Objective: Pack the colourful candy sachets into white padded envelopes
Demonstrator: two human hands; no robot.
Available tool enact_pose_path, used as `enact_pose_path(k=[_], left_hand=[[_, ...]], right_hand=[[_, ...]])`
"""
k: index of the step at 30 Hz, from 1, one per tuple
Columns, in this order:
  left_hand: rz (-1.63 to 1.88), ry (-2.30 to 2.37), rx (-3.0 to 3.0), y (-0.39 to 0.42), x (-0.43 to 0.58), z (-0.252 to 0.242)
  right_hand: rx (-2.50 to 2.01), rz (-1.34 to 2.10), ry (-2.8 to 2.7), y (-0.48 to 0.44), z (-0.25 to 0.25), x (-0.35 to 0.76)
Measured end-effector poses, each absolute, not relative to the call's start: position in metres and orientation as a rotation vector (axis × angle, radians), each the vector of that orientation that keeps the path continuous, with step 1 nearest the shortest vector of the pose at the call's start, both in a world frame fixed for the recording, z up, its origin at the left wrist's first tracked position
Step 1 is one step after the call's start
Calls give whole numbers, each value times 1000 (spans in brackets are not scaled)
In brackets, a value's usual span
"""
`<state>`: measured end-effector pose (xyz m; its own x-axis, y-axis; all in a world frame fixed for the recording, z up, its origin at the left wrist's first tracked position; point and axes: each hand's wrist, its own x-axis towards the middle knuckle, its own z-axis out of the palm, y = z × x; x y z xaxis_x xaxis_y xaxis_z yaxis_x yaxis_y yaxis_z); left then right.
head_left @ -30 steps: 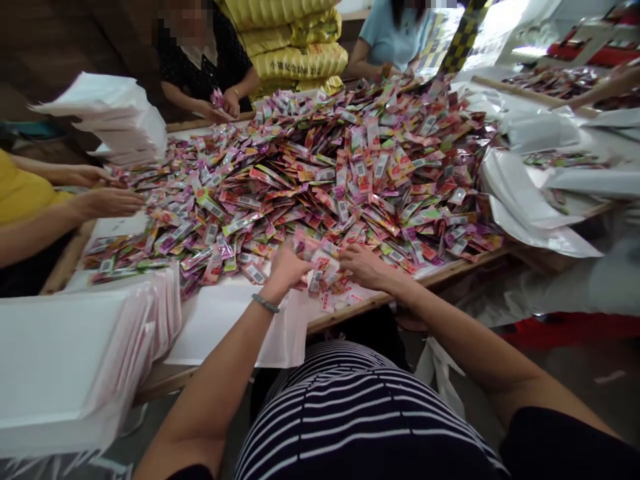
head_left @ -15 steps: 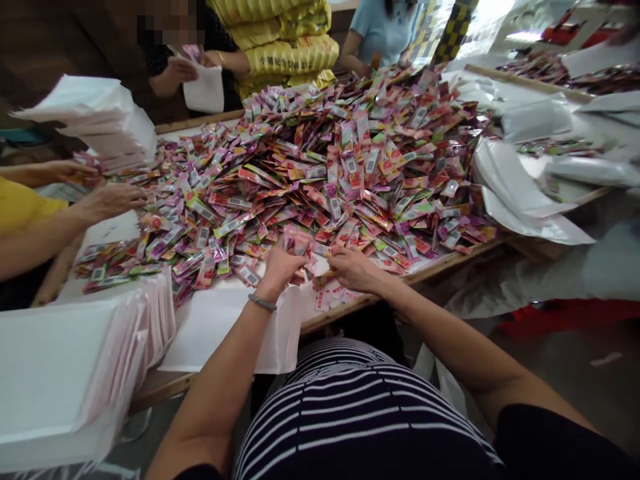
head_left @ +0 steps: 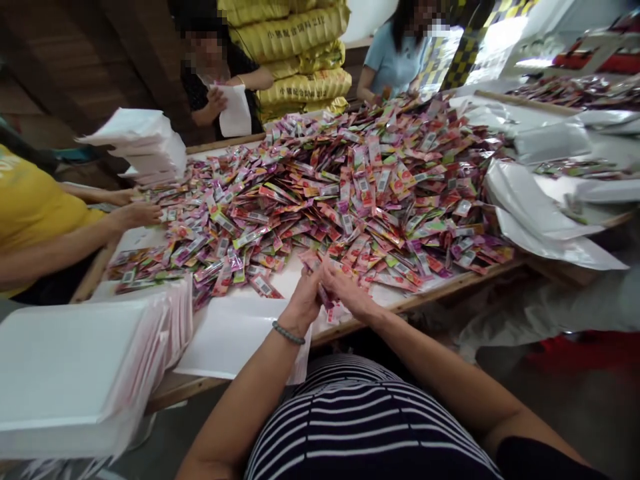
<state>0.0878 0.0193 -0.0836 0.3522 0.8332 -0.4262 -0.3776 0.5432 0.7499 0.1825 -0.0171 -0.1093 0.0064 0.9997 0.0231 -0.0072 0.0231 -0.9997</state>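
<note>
Close to the table's front edge, my left hand (head_left: pixel 305 299) is closed around a few small printed packets (head_left: pixel 311 259), whose pink ends stick out above the fingers. My right hand (head_left: pixel 347 291) meets it from the right, its fingers pressed together against the same packets. A purple packet end (head_left: pixel 326 297) pokes out below, between the palms. Beyond both hands rises a large heap of pink, purple and green packets (head_left: pixel 320 193). A flat white bag (head_left: pixel 235 333) lies by my left wrist. The fingertips partly hide what is held.
At the left stand a stack of white bags (head_left: pixel 75 360) and another white pile (head_left: pixel 155 150). Clear plastic bags (head_left: pixel 540 213) hang over the right edge. A person in a yellow shirt (head_left: pixel 35 220) reaches into the heap; two more people work across the wooden-edged table, beside yellow sacks (head_left: pixel 305 87).
My hands, apart at the heap's edge before, have come together around the packets. The view has shifted a little. The person across the table holds a white bag in both frames.
</note>
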Motion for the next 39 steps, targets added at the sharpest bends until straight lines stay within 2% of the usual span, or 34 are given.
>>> enact_pose_path(k=[4, 7, 10, 13, 16, 18, 20, 27, 32, 36, 39], left_hand=[[757, 778, 570, 14, 81, -69], [635, 844, 790, 9, 62, -51], [620, 1127, 1253, -9, 36, -39], [614, 1416, 1965, -41, 9, -41], [157, 1439, 2473, -70, -11, -51], [-149, 1520, 2507, -79, -19, -58], [-271, 1657, 2465, -81, -22, -62], [-34, 1700, 2363, -70, -23, -67], [217, 1580, 2310, -67, -25, -74], [140, 1550, 2275, -71, -17, -81], [101, 1554, 2262, -73, -12, -84]], right_hand=[[-1180, 1185, -1215, -26, -115, 174], [-1183, 1200, -1251, -27, -118, 181], [-1154, 1174, -1317, -30, -118, 189], [-1221, 1056, -1312, -37, -120, 191], [-1258, 1059, -1253, -45, -124, 188], [-1230, 1106, -1222, -51, -126, 183], [-1215, 1127, -1228, -56, -128, 176], [-1200, 1012, -1487, -68, -125, 171], [-1192, 754, -2089, -63, -128, 171], [-1517, 363, -2344, -59, -121, 144], [-1658, 282, -2359, -52, -111, 121]])
